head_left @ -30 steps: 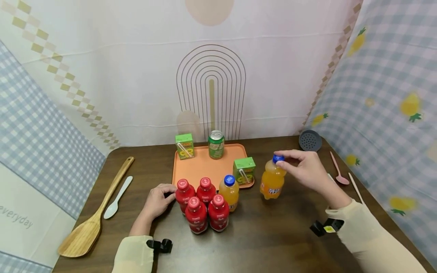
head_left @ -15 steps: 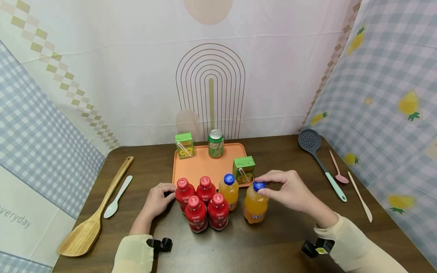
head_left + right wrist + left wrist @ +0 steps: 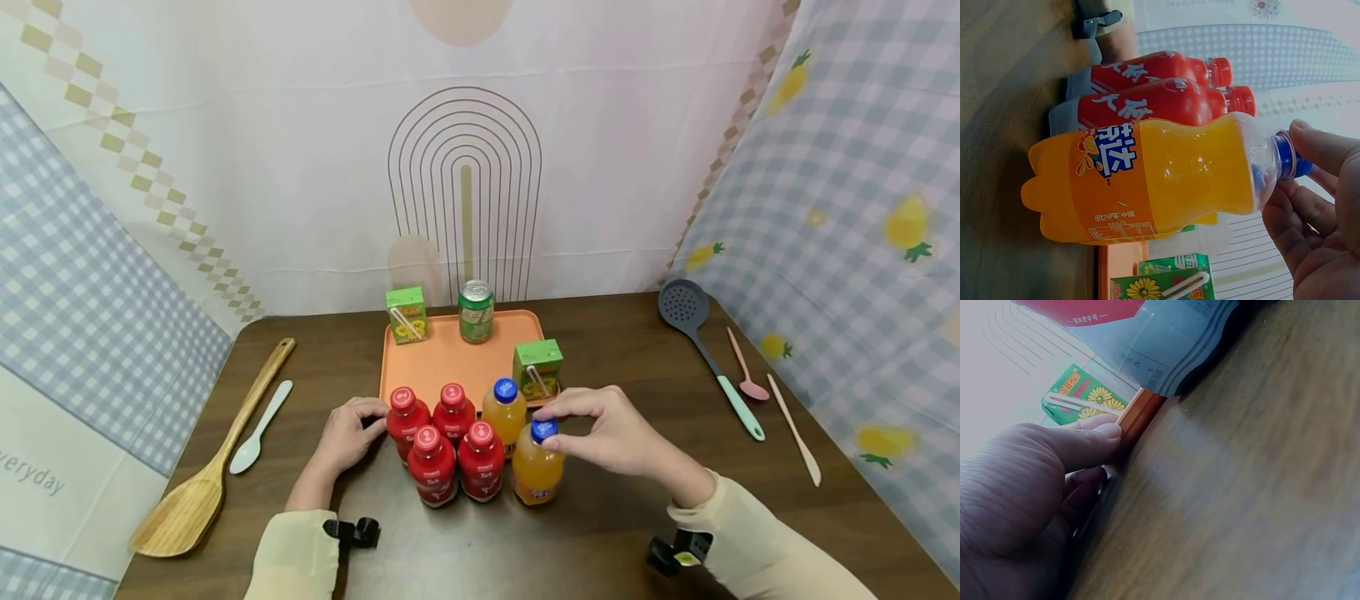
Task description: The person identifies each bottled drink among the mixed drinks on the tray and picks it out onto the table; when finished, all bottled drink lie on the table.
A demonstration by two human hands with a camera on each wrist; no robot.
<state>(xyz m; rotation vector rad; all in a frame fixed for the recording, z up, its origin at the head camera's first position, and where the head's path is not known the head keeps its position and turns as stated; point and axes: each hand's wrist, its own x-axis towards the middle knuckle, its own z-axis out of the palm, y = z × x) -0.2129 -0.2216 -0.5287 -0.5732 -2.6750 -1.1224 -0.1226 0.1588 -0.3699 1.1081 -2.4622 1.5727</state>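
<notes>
My right hand (image 3: 611,433) pinches the blue cap of an orange soda bottle (image 3: 537,475), upright at the right end of the front row. In the right wrist view this bottle (image 3: 1147,181) fills the middle, thumb and fingers around its cap. A second orange soda bottle (image 3: 504,412) stands behind it. Several red-capped drink bottles (image 3: 433,479) stand in two rows to the left. My left hand (image 3: 348,437) is at the near left corner of the orange tray (image 3: 450,367); in the left wrist view its thumb and finger pinch the tray's rim (image 3: 1138,415).
On the tray are a green can (image 3: 476,312) and two green juice boxes, one back left (image 3: 407,317), one front right (image 3: 537,371). A wooden spatula (image 3: 180,517) and pale spoon (image 3: 258,429) lie left. A skimmer (image 3: 684,307), pink spoon (image 3: 750,385) and pale knife (image 3: 797,433) lie right.
My right hand has carried the orange soda bottle left and toward me, from right of the tray to beside the red bottles. The left hand has stayed at the tray corner.
</notes>
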